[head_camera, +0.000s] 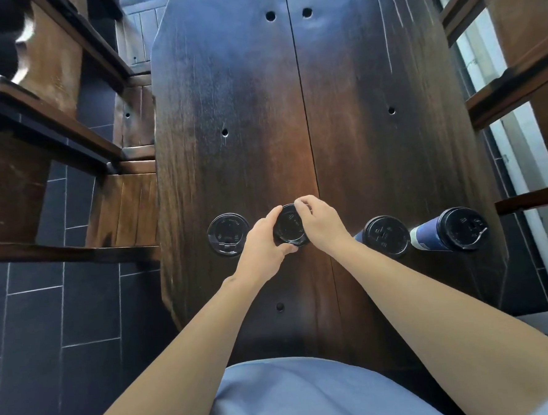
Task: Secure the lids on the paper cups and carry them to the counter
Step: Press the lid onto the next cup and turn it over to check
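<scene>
Four black lids are seen in a row across the near part of a long dark wooden table [358, 138], viewed almost straight from above. The second lid [290, 227] from the left is held by both hands: the left hand [264, 246] is curled round its left and near rim, thumb under the near edge, and the right hand [320, 223] is bent over its far right rim with the fingertips [299, 204] pinched on the top edge. The cup beneath that lid is hidden entirely by the lid and the hands, so whether the lid is fully seated cannot be told.

The left lid [228, 234] is shown flat-on, and nothing of its cup is visible. Of the third cup [386, 235] only a sliver of blue wall is glimpsed at its left, partly masked by the right wrist. The far right cup [445, 230] is the only one whose blue side is plainly shown, because of the wide-angle slant; it stands near the table's right edge. Embossed marks on the lids are too small to read.

Wooden benches [53, 131] are cut off at the left edge above a dark tiled floor [32, 318]. A pale blue garment [294, 398] fills the bottom centre, cropped by the frame.
</scene>
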The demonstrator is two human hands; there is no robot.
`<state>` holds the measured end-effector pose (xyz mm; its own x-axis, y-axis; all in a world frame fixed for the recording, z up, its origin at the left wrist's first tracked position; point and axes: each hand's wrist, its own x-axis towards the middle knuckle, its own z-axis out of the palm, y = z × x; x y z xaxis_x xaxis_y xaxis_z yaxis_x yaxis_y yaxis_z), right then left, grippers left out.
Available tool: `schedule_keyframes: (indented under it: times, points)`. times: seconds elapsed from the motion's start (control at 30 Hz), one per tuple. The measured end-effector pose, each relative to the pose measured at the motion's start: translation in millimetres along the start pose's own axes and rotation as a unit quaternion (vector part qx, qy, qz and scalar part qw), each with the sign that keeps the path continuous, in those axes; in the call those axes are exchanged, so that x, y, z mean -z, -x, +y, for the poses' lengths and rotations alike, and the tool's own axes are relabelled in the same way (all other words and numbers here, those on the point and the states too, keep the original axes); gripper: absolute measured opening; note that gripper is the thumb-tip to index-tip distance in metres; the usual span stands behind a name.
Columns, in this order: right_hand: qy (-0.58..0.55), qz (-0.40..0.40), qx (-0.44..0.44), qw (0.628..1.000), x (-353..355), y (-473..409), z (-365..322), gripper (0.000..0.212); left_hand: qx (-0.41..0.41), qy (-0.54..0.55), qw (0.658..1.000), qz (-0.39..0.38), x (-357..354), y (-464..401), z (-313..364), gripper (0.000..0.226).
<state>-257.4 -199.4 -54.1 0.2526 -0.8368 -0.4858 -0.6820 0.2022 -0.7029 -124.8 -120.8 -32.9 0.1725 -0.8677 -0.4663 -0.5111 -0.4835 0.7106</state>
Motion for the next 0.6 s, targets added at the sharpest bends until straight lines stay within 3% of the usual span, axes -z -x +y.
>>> schedule_keyframes:
  times: [0.27,0.6]
  points:
    - [0.050,0.016,-0.066,0.996,-12,-20,-15,0.054,0.023,0.046,0.999,0.003,-2,-3,-5,0.087]
    - [0.155,0.092,-0.033,0.983,-23,-25,-14,0.056,0.029,0.058,0.998,0.002,1,-5,-7,0.085]
